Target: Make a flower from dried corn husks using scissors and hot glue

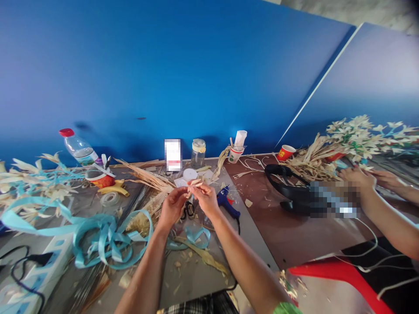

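Note:
My left hand point(173, 206) and my right hand point(207, 199) meet over the middle of the table, fingers closed in a pinch. Between their fingertips is a small pale strip of dried husk point(195, 182); its exact shape is partly hidden by the fingers. Black-handled scissors point(188, 211) lie just beneath the hands. To the right of my right hand rests a blue glue gun point(228, 204). A bundle of dried husks point(152, 178) lies beyond my left hand. Loops of light blue ribbon point(98, 237) spread to the left of my left forearm.
A tilted plastic bottle point(78, 146), a red bowl point(100, 178) and a white power strip point(49, 266) stand left. Along the wall are a lidded jar point(198, 157) and a paper cup point(235, 155). At right, a co-worker's hands work near a black headset point(284, 187) and husk flowers point(363, 133).

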The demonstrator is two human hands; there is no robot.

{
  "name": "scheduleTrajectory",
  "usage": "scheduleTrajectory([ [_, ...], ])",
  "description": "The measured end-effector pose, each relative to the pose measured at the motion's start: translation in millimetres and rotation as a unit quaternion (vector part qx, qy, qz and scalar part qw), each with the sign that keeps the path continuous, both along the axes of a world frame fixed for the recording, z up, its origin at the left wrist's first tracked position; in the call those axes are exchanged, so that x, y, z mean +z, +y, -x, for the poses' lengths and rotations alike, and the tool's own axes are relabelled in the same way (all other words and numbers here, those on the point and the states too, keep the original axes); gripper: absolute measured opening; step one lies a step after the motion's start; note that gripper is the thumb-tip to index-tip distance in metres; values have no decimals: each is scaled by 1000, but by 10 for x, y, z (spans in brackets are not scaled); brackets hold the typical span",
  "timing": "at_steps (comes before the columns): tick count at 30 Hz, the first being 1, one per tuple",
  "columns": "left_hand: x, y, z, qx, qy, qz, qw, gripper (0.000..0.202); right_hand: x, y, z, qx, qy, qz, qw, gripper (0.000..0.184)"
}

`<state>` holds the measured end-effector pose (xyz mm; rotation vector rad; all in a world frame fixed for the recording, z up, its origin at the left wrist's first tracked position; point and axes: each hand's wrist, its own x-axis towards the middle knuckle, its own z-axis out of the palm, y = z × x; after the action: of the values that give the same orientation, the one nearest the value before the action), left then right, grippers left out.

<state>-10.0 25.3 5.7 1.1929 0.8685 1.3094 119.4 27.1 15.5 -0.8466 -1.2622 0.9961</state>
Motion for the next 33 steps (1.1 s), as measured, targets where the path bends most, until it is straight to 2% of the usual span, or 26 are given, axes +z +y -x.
scheduleTrajectory([
  [5, -3, 5, 30, 48, 23, 2, 999, 25, 20, -20, 47, 19, -11, 20, 1000, 24],
  [8, -2, 8, 101, 65, -21, 23, 997, 22, -14, 19, 22, -7, 7, 28, 1000, 23],
  [10, -5, 0, 129, 28, -78, 42, 996, 21, -61, 66, -12, -52, 16, 38, 998, 23],
  [12, -11, -15, 130, -40, -109, 60, 991, 21, -112, 112, -48, -87, 8, 44, 995, 25],
  [14, -18, -30, 113, -96, -117, 71, 986, 24, -146, 139, -74, -98, -8, 40, 994, 26],
  [16, -22, -37, 92, -119, -121, 71, 983, 32, -148, 142, -83, -92, -22, 35, 995, 26],
  [20, -21, -30, 73, -129, -128, 63, 981, 38, -64, 94, -66, -76, -52, 35, 995, 27],
  [27, -19, -31, 60, -125, -100, 85, 983, 30, 81, 25, -64, -53, -79, 19, 995, 25],
  [33, -66, -16, 61, -108, -67, 75, 989, 20, 124, 4, -68, -3, -34, 76, 997, 29],
])
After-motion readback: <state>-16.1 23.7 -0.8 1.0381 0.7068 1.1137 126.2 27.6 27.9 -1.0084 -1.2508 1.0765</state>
